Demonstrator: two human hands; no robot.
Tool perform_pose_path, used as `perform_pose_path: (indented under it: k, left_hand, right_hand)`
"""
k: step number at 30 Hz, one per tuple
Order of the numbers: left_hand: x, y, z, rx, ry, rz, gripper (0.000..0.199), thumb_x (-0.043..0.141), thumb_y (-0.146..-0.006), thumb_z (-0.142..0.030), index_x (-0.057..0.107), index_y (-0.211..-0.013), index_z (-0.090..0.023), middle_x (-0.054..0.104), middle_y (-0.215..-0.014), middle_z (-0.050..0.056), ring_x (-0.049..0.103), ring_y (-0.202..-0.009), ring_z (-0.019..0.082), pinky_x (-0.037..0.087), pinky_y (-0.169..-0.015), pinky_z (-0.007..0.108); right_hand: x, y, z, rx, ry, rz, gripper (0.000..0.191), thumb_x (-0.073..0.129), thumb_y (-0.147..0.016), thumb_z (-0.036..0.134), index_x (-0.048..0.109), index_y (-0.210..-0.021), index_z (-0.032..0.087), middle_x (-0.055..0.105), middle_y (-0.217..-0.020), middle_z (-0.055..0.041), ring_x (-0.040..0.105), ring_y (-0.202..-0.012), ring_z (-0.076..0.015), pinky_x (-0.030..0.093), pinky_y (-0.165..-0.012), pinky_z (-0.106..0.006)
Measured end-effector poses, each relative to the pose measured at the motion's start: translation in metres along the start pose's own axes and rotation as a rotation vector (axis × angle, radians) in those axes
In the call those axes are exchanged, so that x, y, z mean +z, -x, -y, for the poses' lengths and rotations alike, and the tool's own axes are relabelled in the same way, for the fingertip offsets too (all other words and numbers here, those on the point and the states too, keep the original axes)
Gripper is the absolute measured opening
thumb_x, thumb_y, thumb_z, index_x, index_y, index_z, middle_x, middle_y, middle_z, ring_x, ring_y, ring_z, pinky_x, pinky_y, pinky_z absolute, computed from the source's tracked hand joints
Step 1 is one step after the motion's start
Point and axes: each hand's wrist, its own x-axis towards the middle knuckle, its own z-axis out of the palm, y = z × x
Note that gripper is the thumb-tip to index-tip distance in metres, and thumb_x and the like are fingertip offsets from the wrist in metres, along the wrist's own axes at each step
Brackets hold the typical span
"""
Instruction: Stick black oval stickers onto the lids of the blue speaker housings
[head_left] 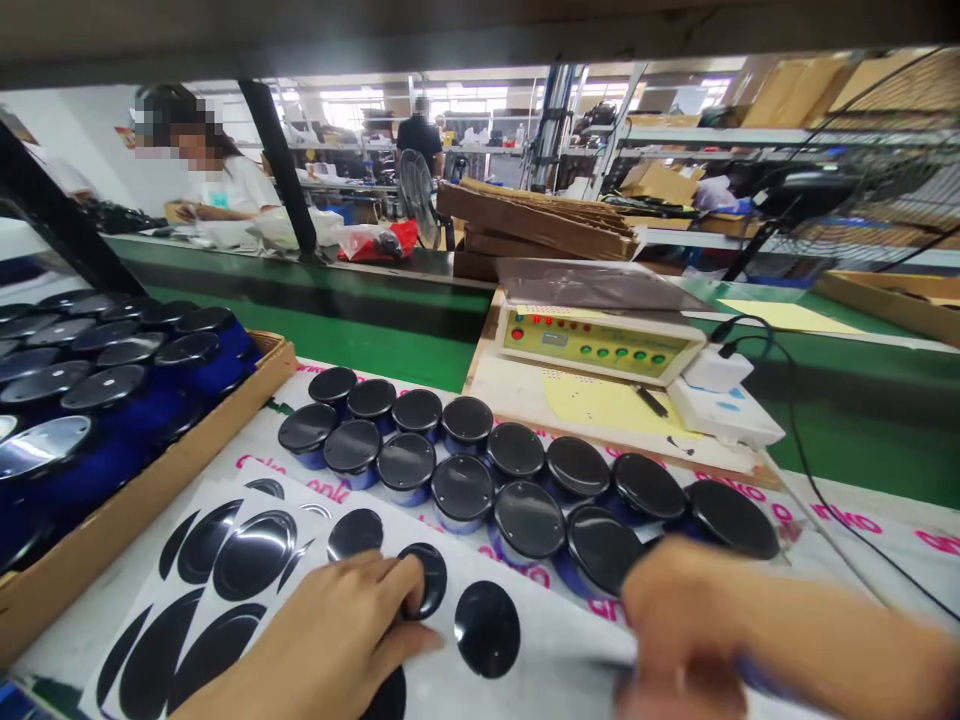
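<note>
My left grip (352, 615) touches a black disc (431, 582) on a white sheet (566, 640); I cannot tell whether it pinches. My right grip (686, 620), at the sheet's right, is too blurred to read. Beyond both, two rows of black-topped blue pots (463, 488) line the pink-lettered worktop (847, 545). Farther out: a control box (600, 345), green surface (360, 335), shelving (690, 134), two people (236, 185).
</note>
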Motion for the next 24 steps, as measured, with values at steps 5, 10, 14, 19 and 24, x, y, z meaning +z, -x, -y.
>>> perform_pose_path:
  k: [5,10,14,19,24]
  left_hand:
    - [-0.013,-0.051,-0.017,0.283,-0.087,-0.402,0.045,0.071,-0.071,-0.052,0.059,-0.097,-0.017,0.061,-0.107,0.008,0.052,-0.103,0.029,0.041,-0.087,0.041]
    - [0.008,-0.083,-0.014,0.393,-0.147,-0.482,0.067,0.06,-0.069,-0.071,0.06,-0.102,-0.013,0.059,-0.115,0.012,0.046,-0.115,0.033,0.03,-0.099,0.049]
    - [0.018,-0.081,-0.01,0.39,-0.156,-0.503,0.059,0.056,-0.078,-0.065,0.06,-0.103,-0.012,0.059,-0.118,0.012,0.048,-0.113,0.03,0.031,-0.096,0.044]
    - [0.016,-0.08,-0.01,0.38,-0.152,-0.495,0.057,0.055,-0.079,-0.063,0.06,-0.102,-0.011,0.06,-0.117,0.012,0.05,-0.11,0.028,0.033,-0.093,0.041]
    - [0.017,-0.081,-0.01,0.388,-0.166,-0.51,0.056,0.055,-0.08,-0.061,0.061,-0.104,-0.01,0.061,-0.115,0.013,0.051,-0.109,0.028,0.034,-0.092,0.041]
  right_hand:
    - [-0.024,-0.042,-0.038,0.511,-0.312,-0.11,0.027,0.059,-0.082,0.049,0.06,-0.071,0.024,0.058,-0.063,0.0012,0.055,-0.055,-0.0144,0.046,-0.049,-0.024]
    - [0.005,-0.044,-0.054,0.398,-0.205,-0.185,0.03,0.053,-0.085,0.049,0.061,-0.07,0.024,0.058,-0.099,-0.005,0.055,-0.098,-0.0228,0.046,-0.086,-0.037]
    - [0.012,-0.039,-0.058,0.405,-0.104,-0.16,0.027,0.051,-0.085,0.049,0.062,-0.073,0.028,0.055,-0.109,-0.0051,0.05,-0.109,-0.0265,0.044,-0.092,-0.047]
    - [0.014,-0.039,-0.059,0.391,-0.025,-0.116,0.029,0.049,-0.086,0.05,0.062,-0.072,0.028,0.053,-0.112,-0.0069,0.048,-0.112,-0.0299,0.044,-0.091,-0.054]
    - [0.016,-0.039,-0.058,0.357,0.056,-0.099,0.028,0.047,-0.088,0.048,0.059,-0.072,0.028,0.053,-0.113,-0.0068,0.047,-0.111,-0.0313,0.044,-0.088,-0.056]
